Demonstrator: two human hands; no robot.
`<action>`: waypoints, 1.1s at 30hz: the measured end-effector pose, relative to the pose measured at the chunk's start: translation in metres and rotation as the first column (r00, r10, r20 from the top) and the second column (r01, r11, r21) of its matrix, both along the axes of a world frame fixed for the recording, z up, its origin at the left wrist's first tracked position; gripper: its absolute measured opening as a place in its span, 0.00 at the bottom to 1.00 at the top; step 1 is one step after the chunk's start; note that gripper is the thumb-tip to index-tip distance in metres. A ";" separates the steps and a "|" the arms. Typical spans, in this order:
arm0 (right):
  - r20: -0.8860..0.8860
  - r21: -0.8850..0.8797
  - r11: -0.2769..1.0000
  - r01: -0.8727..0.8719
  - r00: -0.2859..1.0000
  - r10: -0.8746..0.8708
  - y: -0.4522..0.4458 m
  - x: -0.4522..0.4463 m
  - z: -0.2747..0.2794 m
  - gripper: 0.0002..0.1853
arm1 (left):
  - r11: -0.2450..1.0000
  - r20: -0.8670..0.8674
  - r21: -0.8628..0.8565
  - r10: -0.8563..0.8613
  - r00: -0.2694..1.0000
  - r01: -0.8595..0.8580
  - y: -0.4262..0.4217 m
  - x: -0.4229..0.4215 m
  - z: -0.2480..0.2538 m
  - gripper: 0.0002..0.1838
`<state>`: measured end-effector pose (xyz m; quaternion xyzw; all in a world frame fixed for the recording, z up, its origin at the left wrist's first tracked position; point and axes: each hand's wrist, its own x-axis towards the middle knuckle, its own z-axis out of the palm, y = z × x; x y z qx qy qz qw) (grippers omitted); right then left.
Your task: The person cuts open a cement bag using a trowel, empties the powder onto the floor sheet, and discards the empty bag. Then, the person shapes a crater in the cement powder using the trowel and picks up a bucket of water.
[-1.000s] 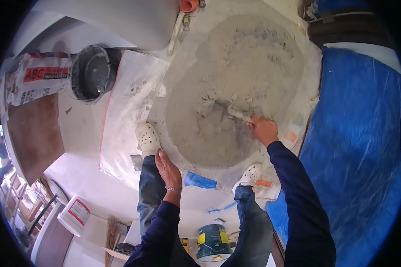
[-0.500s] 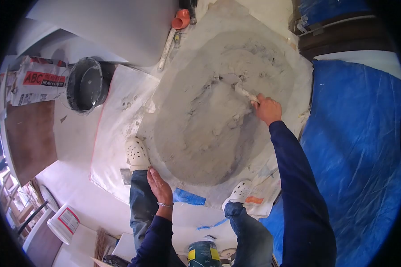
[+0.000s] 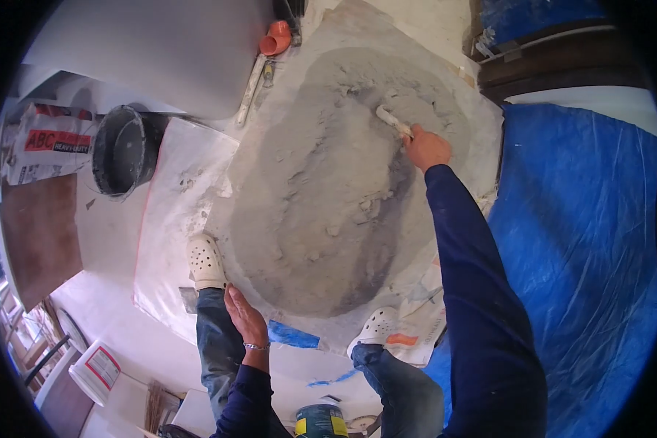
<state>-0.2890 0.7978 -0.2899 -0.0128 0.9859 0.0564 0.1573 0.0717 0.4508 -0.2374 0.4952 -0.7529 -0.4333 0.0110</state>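
A wide bed of grey, wet-looking cement mix (image 3: 328, 197) spreads over a pale sheet on the floor, with a hollow and ridges in it. Near its upper right, my right hand (image 3: 426, 149) is closed around the pale handle of a trowel (image 3: 394, 120). The trowel's blade is hard to make out against the grey mix. My left hand (image 3: 246, 317) rests by my left shin, fingers stretched out and close together, holding nothing. My feet, in white clogs (image 3: 206, 261), are planted at the near edge of the mix.
A black bucket (image 3: 126, 152) stands at left beside a printed bag (image 3: 53, 139). An orange pipe elbow (image 3: 275, 38) lies at the top. Blue tarp (image 3: 577, 277) covers the right side. A white tub (image 3: 96, 374) and a dark green tin (image 3: 321, 422) are close by.
My right hand has moved the trowel slightly up and left in view, and its blade no longer shows clearly. The whole view has shifted a little. My left hand stays by the shin.
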 end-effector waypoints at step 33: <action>0.125 -0.062 0.971 0.229 0.967 -0.220 0.090 0.019 0.020 0.17 | 0.989 0.068 0.120 -0.095 0.993 0.086 -0.015 -0.015 0.011 0.33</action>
